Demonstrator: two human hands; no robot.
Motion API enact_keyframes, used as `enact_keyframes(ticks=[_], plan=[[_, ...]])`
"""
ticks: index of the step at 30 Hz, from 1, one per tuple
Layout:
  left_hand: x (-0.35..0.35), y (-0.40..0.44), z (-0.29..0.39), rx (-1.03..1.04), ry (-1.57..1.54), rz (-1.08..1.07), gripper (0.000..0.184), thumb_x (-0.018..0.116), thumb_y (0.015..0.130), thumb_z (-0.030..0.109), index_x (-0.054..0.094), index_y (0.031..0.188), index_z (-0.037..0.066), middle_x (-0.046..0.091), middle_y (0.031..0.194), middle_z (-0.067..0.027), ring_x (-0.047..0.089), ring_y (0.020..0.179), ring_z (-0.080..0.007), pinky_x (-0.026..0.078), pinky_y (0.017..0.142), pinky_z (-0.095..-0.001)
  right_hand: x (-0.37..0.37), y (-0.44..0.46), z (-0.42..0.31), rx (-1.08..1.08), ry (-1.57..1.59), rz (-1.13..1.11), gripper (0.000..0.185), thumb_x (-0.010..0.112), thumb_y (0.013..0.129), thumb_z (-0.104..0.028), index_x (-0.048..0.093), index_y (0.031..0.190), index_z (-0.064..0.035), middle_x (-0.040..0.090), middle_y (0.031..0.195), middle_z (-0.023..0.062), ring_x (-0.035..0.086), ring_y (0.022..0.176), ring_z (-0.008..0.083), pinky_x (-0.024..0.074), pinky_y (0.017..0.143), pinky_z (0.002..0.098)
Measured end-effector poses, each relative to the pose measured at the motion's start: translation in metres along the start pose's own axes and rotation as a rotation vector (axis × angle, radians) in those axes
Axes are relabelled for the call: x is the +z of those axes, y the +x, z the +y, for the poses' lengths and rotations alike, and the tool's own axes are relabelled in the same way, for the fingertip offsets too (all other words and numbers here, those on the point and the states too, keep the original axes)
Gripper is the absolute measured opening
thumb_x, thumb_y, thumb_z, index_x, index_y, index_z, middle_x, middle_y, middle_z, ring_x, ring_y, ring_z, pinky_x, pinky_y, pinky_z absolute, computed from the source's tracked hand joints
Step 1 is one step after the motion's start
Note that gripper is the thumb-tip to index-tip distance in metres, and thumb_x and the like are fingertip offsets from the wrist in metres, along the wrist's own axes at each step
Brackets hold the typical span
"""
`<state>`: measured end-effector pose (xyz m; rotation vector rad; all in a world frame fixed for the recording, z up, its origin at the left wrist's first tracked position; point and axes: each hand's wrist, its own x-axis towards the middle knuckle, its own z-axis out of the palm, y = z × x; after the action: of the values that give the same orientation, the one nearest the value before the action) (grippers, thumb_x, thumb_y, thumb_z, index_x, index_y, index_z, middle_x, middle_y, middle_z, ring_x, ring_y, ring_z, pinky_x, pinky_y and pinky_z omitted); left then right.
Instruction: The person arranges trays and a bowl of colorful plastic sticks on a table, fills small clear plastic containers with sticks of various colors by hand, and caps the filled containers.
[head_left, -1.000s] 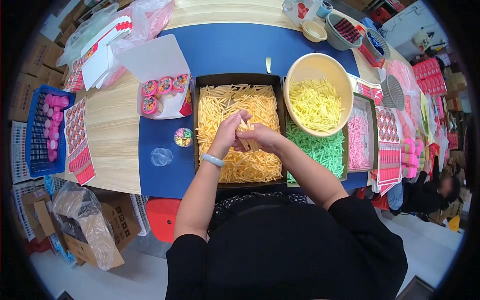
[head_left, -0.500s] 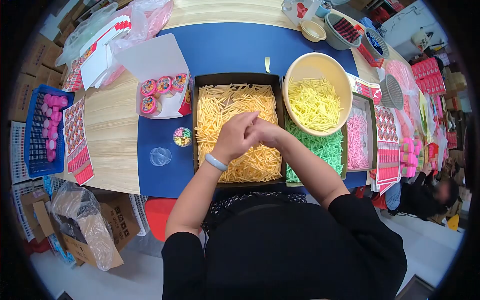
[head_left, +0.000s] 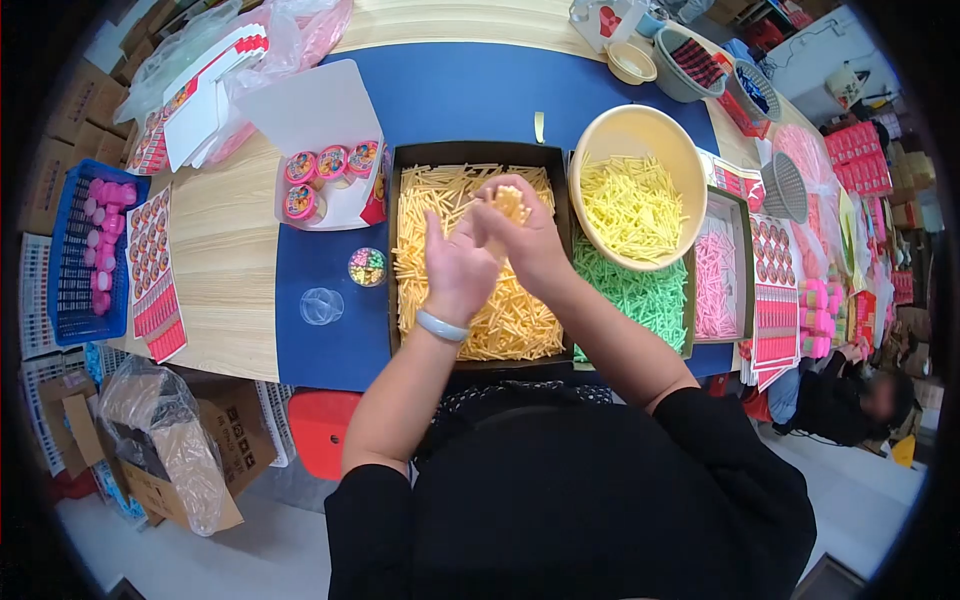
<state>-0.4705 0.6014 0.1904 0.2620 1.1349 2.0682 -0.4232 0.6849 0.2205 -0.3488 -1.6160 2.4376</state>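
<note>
My right hand (head_left: 525,235) is wrapped round a bundle of orange sticks (head_left: 511,205), whose ends show at the top of the fist. Against it rests my left hand (head_left: 460,268), palm up with thumb and fingers apart, a pale bracelet on its wrist. Both are above a dark box (head_left: 394,345) of loose orange sticks (head_left: 520,325). Right of the box stands a cream basin (head_left: 580,190) of yellow sticks (head_left: 630,208), tilted over green sticks (head_left: 630,300). Pink sticks (head_left: 715,285) lie in another box further right.
A small cup of coloured pieces (head_left: 367,267) and a clear cup (head_left: 321,307) stand left of the box. Behind them is a white carton (head_left: 345,205) with pink-lidded tubs (head_left: 302,202). A blue crate (head_left: 65,290) is far left; a seated person (head_left: 835,405) is far right.
My hands have come apart from their clasp and risen slightly. The stick bundle shows upright in my right hand, and my left hand has turned palm up and opened.
</note>
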Motion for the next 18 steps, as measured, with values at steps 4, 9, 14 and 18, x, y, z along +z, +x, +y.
enact_keyframes(ticks=[4, 9, 14, 18], plan=[[-0.004, -0.001, -0.013, -0.137, -0.630, 0.044, 0.058, 0.032, 0.085, 0.056, 0.046, 0.115, 0.008, 0.053, 0.105, -0.0112, 0.054, 0.091, -0.0201, 0.045, 0.077, -0.0317, 0.004, -0.010, 0.007, -0.115, -0.089, 0.038, 0.013, 0.056, 0.079, -0.005, 0.051, 0.092, -0.0041, 0.054, 0.079, 0.0059, 0.050, 0.067, 0.0095, 0.0436, 0.059, 0.0204], [-0.005, -0.002, -0.024, -0.160, -0.899, 0.084, 0.057, 0.039, 0.083, 0.056, 0.046, 0.114, 0.009, 0.054, 0.103, -0.0108, 0.054, 0.093, -0.0215, 0.044, 0.079, -0.0332, -0.003, -0.014, 0.016, -0.017, -0.042, 0.029, 0.013, 0.054, 0.081, -0.008, 0.052, 0.093, -0.0043, 0.054, 0.083, 0.0058, 0.052, 0.074, 0.0108, 0.0441, 0.063, 0.0207], [0.005, -0.018, -0.008, 0.397, 0.261, 0.021, 0.057, 0.059, 0.075, 0.043, 0.045, 0.117, 0.006, 0.052, 0.109, -0.0119, 0.052, 0.099, -0.0249, 0.042, 0.085, -0.0339, -0.019, -0.013, 0.008, 0.191, 0.046, 0.009, 0.011, 0.052, 0.081, -0.009, 0.053, 0.090, -0.0040, 0.054, 0.079, 0.0059, 0.052, 0.072, 0.0112, 0.0431, 0.059, 0.0197], [0.001, -0.029, 0.001, 0.805, 1.386, -0.154, 0.067, 0.071, 0.065, 0.032, 0.043, 0.119, 0.004, 0.048, 0.117, -0.0141, 0.048, 0.105, -0.0276, 0.039, 0.089, -0.0344, -0.017, -0.015, 0.006, 0.369, 0.052, -0.025, 0.008, 0.051, 0.080, -0.008, 0.053, 0.085, -0.0036, 0.054, 0.073, 0.0059, 0.051, 0.065, 0.0110, 0.0414, 0.052, 0.0187]])
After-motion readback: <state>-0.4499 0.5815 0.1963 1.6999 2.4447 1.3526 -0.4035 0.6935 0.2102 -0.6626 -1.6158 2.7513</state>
